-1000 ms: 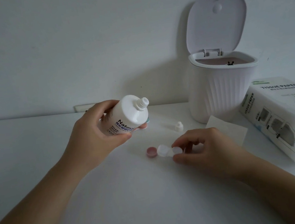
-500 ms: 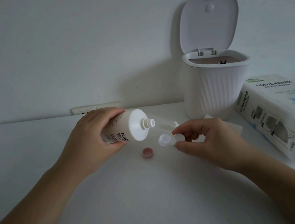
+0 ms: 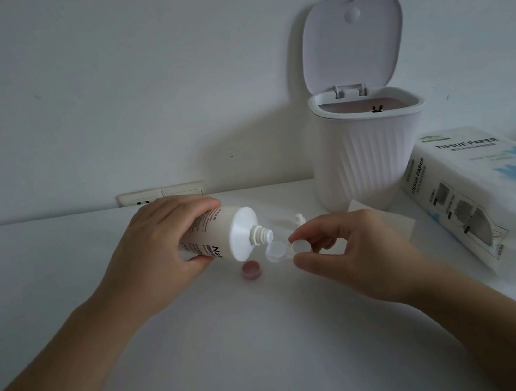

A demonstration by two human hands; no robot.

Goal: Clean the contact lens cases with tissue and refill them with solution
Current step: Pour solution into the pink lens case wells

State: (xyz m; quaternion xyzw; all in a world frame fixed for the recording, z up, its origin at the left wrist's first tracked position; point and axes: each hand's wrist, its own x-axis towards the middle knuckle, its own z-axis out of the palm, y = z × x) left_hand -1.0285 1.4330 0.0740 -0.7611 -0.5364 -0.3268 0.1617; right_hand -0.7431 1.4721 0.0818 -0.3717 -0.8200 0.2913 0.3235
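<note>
Right hand (image 3: 350,248): thumb and forefinger pinch one end of the contact lens case (image 3: 285,249), held clear of the table (image 3: 205,351); the open well at the free end points toward the left hand.

Left hand (image 3: 158,252): fingers wrapped round the solution bottle (image 3: 222,236), tipped on its side, uncapped nozzle just above the open well of the case. Whether liquid is flowing cannot be told.

Just below the nozzle, on the table: pink cap (image 3: 251,269), open side up.

Beyond the right fingertips: small white bottle cap (image 3: 299,219), standing on the table.

Behind the right hand: flat tissue sheet (image 3: 386,220).

Farther back: white ribbed bin (image 3: 367,160), lid raised.

Outward of the right hand: tissue paper pack (image 3: 488,192), lying on its side.

Behind the left hand, on the wall: socket plate (image 3: 160,194).
</note>
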